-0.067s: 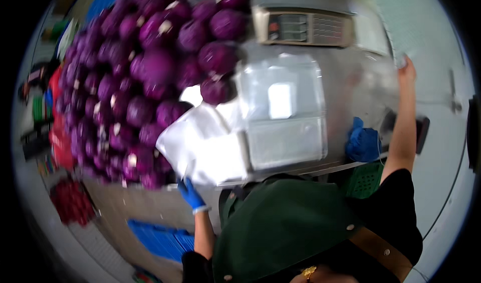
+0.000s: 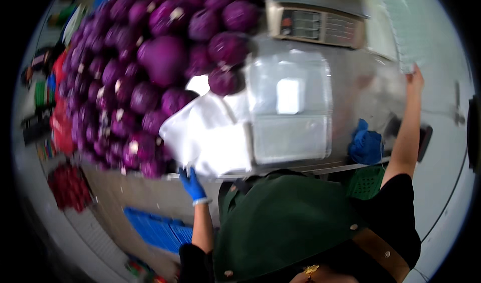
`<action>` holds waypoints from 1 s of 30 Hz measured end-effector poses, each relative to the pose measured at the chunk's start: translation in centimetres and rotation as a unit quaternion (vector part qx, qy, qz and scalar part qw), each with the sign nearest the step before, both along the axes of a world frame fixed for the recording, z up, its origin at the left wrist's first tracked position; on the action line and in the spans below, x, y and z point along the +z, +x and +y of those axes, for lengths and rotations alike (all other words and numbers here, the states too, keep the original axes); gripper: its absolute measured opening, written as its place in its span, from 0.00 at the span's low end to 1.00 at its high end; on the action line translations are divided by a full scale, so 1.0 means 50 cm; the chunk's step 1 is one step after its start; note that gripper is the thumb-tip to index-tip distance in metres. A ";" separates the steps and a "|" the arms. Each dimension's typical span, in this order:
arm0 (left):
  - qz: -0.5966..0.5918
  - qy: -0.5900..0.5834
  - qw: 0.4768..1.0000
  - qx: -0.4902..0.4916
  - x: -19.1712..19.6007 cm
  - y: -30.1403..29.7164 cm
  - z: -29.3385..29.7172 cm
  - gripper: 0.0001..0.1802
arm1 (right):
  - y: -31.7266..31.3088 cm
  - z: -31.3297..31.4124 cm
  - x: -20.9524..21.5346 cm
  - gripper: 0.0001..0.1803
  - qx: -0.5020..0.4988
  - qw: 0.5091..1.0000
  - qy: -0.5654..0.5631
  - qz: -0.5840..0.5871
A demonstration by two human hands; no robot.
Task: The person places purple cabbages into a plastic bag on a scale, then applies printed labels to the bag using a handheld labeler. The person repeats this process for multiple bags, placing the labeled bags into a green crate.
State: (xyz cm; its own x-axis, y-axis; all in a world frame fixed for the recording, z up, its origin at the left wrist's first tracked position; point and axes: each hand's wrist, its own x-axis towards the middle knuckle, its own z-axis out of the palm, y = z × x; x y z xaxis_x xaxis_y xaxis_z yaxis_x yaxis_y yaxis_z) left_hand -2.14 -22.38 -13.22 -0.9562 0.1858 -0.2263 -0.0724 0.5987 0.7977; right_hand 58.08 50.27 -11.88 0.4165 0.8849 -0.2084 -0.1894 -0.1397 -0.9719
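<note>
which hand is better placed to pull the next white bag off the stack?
Left, probably. The left hand, in a blue glove, already touches the near edge of the stack of white plastic bags beside the purple cabbages. The bare right hand is stretched far off, at a pale sheet by the wall.

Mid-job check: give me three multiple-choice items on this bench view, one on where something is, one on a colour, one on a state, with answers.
1. Where is the left hand?
A. At the near edge of the white sheet
B. On the weighing scale
C. On the blue crate

2. What colour are the piled cabbages?
A. Green
B. Purple
C. White

3. How is the right hand?
A. Gloved, at the bench edge
B. Bare, arm stretched far forward
C. Resting on the cabbages

Answers: 1 A, the blue-gloved fingers meet the sheet's edge. 2 B, every head is purple. 3 B, no glove shows and it reaches the far stack of clear trays.
</note>
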 end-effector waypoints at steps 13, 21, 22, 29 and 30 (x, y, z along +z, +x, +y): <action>-0.491 0.318 0.807 0.075 0.168 0.027 0.085 0.30 | -0.746 -0.860 0.124 0.54 0.715 0.659 0.069 -0.222; -0.649 0.463 0.604 0.025 0.188 0.178 0.108 0.27 | -0.833 -0.986 0.201 0.33 0.749 0.655 -0.077 0.063; -0.638 0.454 0.622 0.027 0.185 0.188 0.107 0.26 | -0.825 -0.984 0.212 0.25 0.760 0.649 -0.031 0.011; -0.541 0.429 0.723 -0.007 0.193 0.234 0.045 0.30 | -0.820 -1.006 0.254 0.08 0.646 0.700 0.249 -0.173; -0.527 0.471 0.708 0.001 0.192 0.235 0.034 0.34 | -0.823 -1.003 0.254 0.08 0.604 0.722 0.270 -0.203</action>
